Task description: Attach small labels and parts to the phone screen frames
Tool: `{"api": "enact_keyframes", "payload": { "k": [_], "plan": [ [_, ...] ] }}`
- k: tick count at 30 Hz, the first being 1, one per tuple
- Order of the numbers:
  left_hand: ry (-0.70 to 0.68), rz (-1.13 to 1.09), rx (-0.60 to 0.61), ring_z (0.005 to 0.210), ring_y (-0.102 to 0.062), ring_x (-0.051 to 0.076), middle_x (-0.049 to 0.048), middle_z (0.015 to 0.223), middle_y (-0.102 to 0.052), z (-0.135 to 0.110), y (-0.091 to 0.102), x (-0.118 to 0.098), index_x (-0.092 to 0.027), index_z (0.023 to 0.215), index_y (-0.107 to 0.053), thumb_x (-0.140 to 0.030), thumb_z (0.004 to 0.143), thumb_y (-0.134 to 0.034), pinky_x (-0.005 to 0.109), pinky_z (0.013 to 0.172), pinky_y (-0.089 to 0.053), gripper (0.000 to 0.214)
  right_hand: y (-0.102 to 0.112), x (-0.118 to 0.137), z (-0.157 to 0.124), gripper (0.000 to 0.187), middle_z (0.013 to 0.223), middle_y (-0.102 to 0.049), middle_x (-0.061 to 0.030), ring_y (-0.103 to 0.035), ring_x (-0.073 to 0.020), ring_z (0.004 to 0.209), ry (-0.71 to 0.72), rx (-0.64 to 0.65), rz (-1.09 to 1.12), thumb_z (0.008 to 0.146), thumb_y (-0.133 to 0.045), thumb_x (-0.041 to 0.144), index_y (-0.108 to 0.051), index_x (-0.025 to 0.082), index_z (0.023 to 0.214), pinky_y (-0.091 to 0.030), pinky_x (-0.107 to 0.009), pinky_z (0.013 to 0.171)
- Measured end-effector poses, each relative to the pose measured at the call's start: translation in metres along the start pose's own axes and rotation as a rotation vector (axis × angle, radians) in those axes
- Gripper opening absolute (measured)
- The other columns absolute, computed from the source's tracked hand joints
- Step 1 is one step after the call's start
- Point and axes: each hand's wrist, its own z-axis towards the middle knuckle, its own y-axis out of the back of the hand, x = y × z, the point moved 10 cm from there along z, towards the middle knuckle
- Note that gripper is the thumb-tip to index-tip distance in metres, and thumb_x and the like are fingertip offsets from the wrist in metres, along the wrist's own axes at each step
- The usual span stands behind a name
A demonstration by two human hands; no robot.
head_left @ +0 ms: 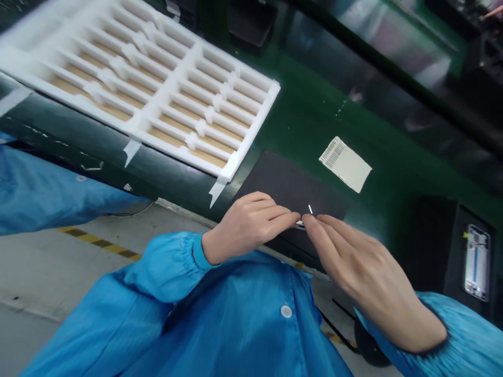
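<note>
My left hand (251,222) and my right hand (353,267) meet fingertip to fingertip over a black mat (286,183) at the near edge of the green bench. Both pinch one tiny pale part (301,225) between them; it is too small to name. A thin white sliver (310,209) shows just above the fingertips. Both arms wear blue sleeves.
A white foam tray (141,84) with several long slots lies on the bench at the upper left. A barcode label (345,164) is stuck on the green surface right of centre. A black fixture holding a phone-like part (477,262) sits at the right edge. Grey floor with yellow-black tape (98,242) lies below.
</note>
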Motion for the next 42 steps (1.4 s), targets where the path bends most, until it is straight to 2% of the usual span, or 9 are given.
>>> {"api": "enact_keyframes", "payload": {
  "k": [9,15,18,20,24,30,33,39,42],
  "plan": [
    [-0.057,0.024,-0.042,0.083,-0.071,0.012,0.0012,0.097,-0.076,-0.002,0.006,-0.008,-0.015,0.097,-0.066,-0.013,0.098,-0.05,0.028,0.08,-0.055,0.016,-0.008,0.006,0.007,0.043,0.083,-0.071,-0.0169,-0.068,-0.0251,0.072,0.063,0.082,-0.038,0.09,-0.025,-0.005,-0.065,0.0,0.105,-0.058,-0.035,0.06],
    [-0.197,0.024,-0.137,0.082,-0.072,0.012,0.0008,0.105,-0.076,-0.008,0.01,-0.017,-0.016,0.101,-0.067,-0.017,0.094,-0.06,0.028,0.076,-0.057,0.01,-0.006,-0.004,0.0,0.033,0.09,-0.07,-0.0174,-0.069,-0.0249,0.078,-0.064,0.058,0.163,0.097,-0.031,0.005,-0.064,0.006,0.094,-0.059,-0.035,0.063],
    [-0.22,0.046,-0.113,0.082,-0.072,0.013,0.0016,0.106,-0.075,-0.009,0.007,-0.017,-0.015,0.108,-0.067,-0.015,0.092,-0.063,0.029,0.075,-0.058,0.017,-0.011,-0.016,-0.019,0.016,0.1,-0.071,-0.0148,-0.068,-0.0238,0.094,-0.201,-0.039,0.361,0.097,-0.05,0.011,-0.062,0.006,0.107,-0.058,-0.033,0.083],
    [-0.221,0.063,-0.087,0.084,-0.072,0.012,0.0016,0.107,-0.075,-0.009,0.005,-0.016,-0.016,0.111,-0.067,-0.014,0.093,-0.061,0.028,0.077,-0.057,0.019,-0.017,-0.026,-0.036,0.023,0.105,-0.07,-0.0118,-0.067,-0.0209,0.099,-0.326,-0.152,0.471,0.092,-0.062,0.013,-0.061,0.009,0.114,-0.055,-0.031,0.09],
    [-0.223,0.068,-0.078,0.086,-0.072,0.011,0.0018,0.108,-0.075,-0.008,0.004,-0.015,-0.017,0.111,-0.067,-0.014,0.095,-0.055,0.026,0.078,-0.057,0.02,-0.037,-0.037,-0.059,0.027,0.108,-0.071,-0.0089,-0.067,-0.0194,0.101,-0.526,-0.322,0.665,0.086,-0.068,0.008,-0.064,0.014,0.112,-0.055,-0.032,0.089],
    [-0.237,0.054,-0.089,0.085,-0.072,0.013,0.003,0.105,-0.076,-0.007,0.004,-0.017,-0.014,0.109,-0.067,-0.015,0.097,-0.051,0.028,0.076,-0.056,0.02,-0.053,-0.042,-0.06,0.016,0.098,-0.073,-0.0047,-0.068,-0.0192,0.093,-0.693,-0.467,0.852,0.087,-0.067,0.008,-0.07,0.019,0.097,-0.056,-0.036,0.082],
    [-0.216,0.043,-0.087,0.087,-0.072,0.013,0.0036,0.104,-0.076,-0.006,0.005,-0.015,-0.014,0.107,-0.068,-0.013,0.098,-0.048,0.027,0.078,-0.057,0.022,-0.051,-0.038,-0.059,0.02,0.099,-0.074,-0.0058,-0.069,-0.0203,0.093,-0.643,-0.511,0.774,0.086,-0.067,0.005,-0.069,0.02,0.1,-0.058,-0.037,0.08],
    [-0.182,0.0,-0.068,0.09,-0.072,0.014,0.005,0.103,-0.076,-0.009,0.006,-0.015,-0.013,0.104,-0.069,-0.012,0.098,-0.045,0.029,0.078,-0.057,0.024,-0.035,-0.005,-0.059,0.04,0.112,-0.071,-0.0189,-0.07,-0.0279,0.095,-0.292,-0.548,0.321,0.081,-0.07,0.002,-0.063,0.009,0.12,-0.061,-0.039,0.072],
    [-0.191,-0.002,-0.058,0.088,-0.073,0.014,0.0049,0.103,-0.076,-0.009,0.006,-0.016,-0.013,0.105,-0.069,-0.013,0.099,-0.046,0.029,0.078,-0.056,0.024,-0.037,-0.002,-0.058,0.04,0.111,-0.071,-0.0188,-0.07,-0.0282,0.094,-0.269,-0.53,0.308,0.08,-0.073,0.003,-0.063,0.008,0.118,-0.061,-0.04,0.072]
  ]
}}
